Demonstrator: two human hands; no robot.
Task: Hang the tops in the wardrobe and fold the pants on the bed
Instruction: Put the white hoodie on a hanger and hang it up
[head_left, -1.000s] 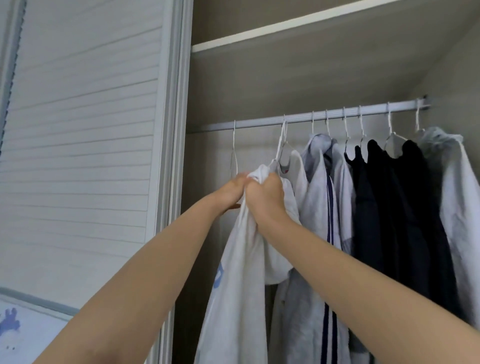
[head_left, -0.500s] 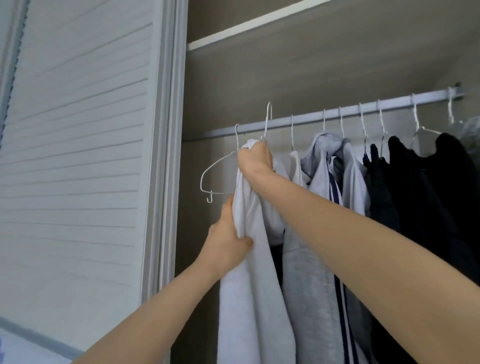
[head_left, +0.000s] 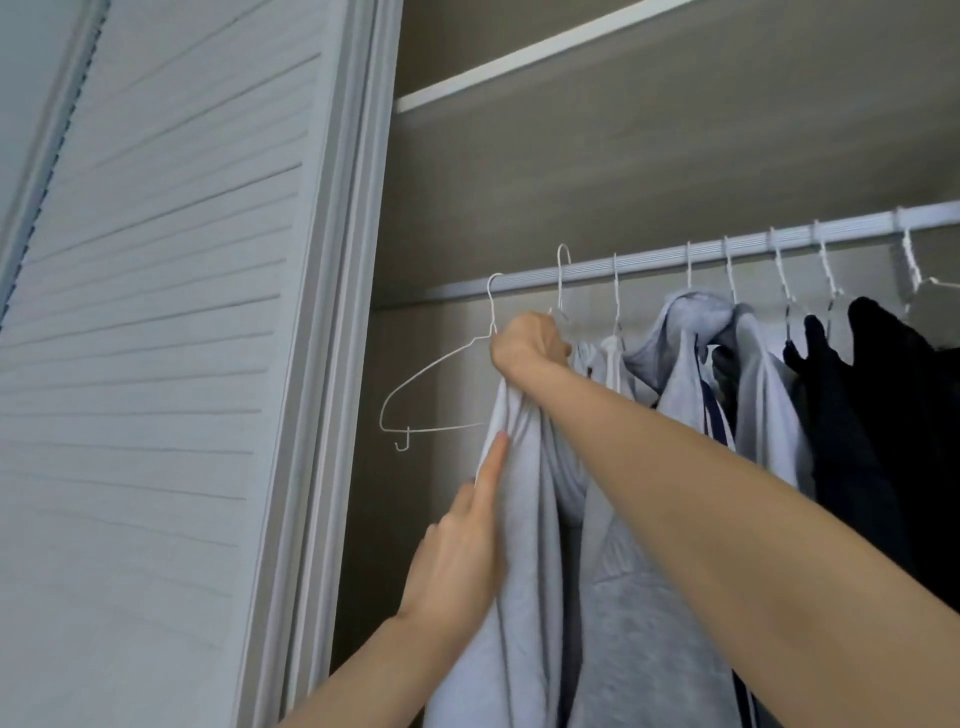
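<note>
A white top (head_left: 524, 545) hangs down from my right hand (head_left: 527, 343), which grips its collar and the hanger inside it, just under the wardrobe rail (head_left: 649, 262). That hanger's wire hook (head_left: 562, 270) rises above the rail. My left hand (head_left: 462, 551) lies against the top's left edge lower down, forefinger straight and pointing up the cloth. An empty white wire hanger (head_left: 436, 384) hangs on the rail just left of my right hand.
Several tops hang further right on the rail: a grey hooded one (head_left: 691, 364) with dark stripes, then dark ones (head_left: 883, 395). A louvred sliding door (head_left: 156, 364) stands at the left. A shelf (head_left: 519, 57) runs above the rail.
My right hand has lifted the top's hanger higher, its hook now above the rail. My left hand has loosened its grip on the cloth and lies flat along it.
</note>
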